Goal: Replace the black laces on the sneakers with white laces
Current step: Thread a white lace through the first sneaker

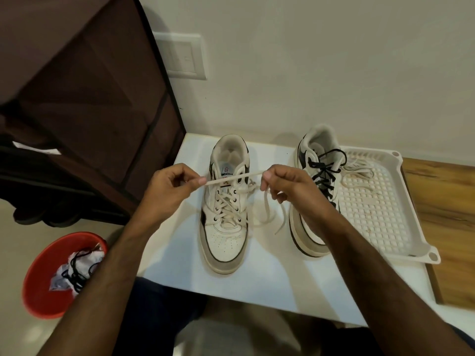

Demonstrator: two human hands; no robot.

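Two white sneakers stand on a white table, toes toward me. The left sneaker carries a white lace threaded through its eyelets. My left hand and my right hand each pinch this lace and hold a stretch of it taut above the tongue. A loose end hangs down from my right hand beside the shoe. The right sneaker is laced in black. Another white lace lies in the white tray. A removed black lace lies in the red bin.
A red bin with crumpled paper stands on the floor at lower left. A dark brown fabric cabinet rises at the left. The perforated tray sits on the table's right part, beside a wooden surface. A wall runs behind.
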